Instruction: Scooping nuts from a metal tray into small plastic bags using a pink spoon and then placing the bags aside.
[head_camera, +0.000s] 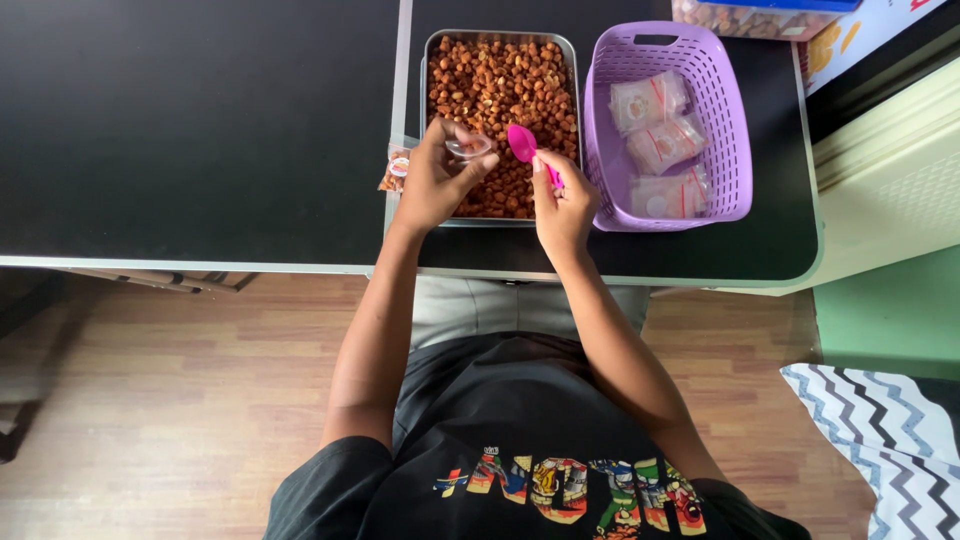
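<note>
A single camera, worn on the person's head, looks almost straight down over the chest and forearms onto the near edge of the black bench (200, 130) (close enough that both hands sit mid-frame), with wooden floor (150, 400) showing below.

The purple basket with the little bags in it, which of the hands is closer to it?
The right hand. It holds a pink spoon just beside the purple basket. The left hand holds a small clear bag farther away, across the nut tray.

The tray (428, 60) of nuts sits on the table (200, 120), the basket (725, 120) of packets just right of it.
</note>
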